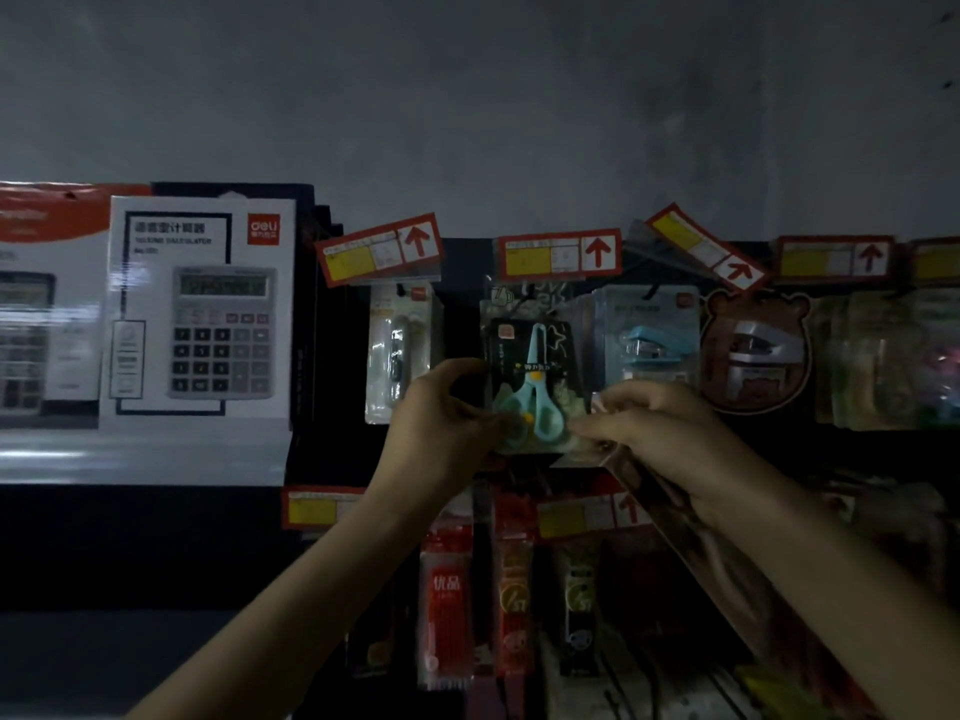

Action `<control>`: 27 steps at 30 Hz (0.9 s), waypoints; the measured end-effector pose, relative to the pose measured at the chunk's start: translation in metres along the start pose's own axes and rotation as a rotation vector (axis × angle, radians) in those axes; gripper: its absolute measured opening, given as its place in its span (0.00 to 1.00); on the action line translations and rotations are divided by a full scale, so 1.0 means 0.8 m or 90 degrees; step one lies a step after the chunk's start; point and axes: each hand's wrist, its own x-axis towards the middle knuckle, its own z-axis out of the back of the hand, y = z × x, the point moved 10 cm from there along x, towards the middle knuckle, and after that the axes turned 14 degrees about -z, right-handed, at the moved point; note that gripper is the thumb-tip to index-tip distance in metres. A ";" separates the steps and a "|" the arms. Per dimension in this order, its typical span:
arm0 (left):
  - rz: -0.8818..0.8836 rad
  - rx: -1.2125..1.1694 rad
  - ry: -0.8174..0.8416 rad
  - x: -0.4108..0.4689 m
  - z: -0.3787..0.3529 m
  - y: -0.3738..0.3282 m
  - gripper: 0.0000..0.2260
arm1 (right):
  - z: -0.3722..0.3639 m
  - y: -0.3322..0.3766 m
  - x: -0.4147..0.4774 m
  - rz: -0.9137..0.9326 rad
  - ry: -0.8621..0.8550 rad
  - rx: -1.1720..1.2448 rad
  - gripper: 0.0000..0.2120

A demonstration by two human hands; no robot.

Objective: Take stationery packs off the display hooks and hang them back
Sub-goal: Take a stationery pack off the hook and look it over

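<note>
A pack with light-blue scissors (532, 366) on a black card sits in the middle of the dim display, just under a red price tag (558, 254). My left hand (447, 407) grips the pack's lower left corner. My right hand (649, 426) pinches its lower right corner. The pack's top reaches up to the display hook (524, 296); whether it hangs on the hook I cannot tell. More packs seem to sit behind it.
A white calculator box (200, 314) stands to the left. A clear pack (397, 350) hangs left of the scissors. A blue stapler pack (652, 340) and a bear-shaped pack (756, 350) hang to the right. Red pen packs (447, 600) hang on the row below.
</note>
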 end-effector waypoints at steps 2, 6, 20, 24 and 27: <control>0.012 -0.002 -0.016 0.006 0.000 0.009 0.27 | 0.004 -0.003 0.012 0.011 -0.083 -0.061 0.13; 0.028 0.076 -0.028 0.020 -0.001 0.030 0.22 | 0.000 0.008 0.016 0.050 -0.172 -0.191 0.11; 0.087 0.266 0.030 0.037 -0.013 0.060 0.24 | -0.016 0.007 0.022 0.073 -0.224 -0.331 0.10; 0.079 0.253 0.029 0.031 -0.010 0.055 0.26 | -0.010 0.008 0.018 0.093 -0.235 -0.326 0.10; 0.021 0.338 0.017 0.014 -0.006 0.033 0.24 | -0.002 0.010 0.008 0.120 -0.259 -0.302 0.08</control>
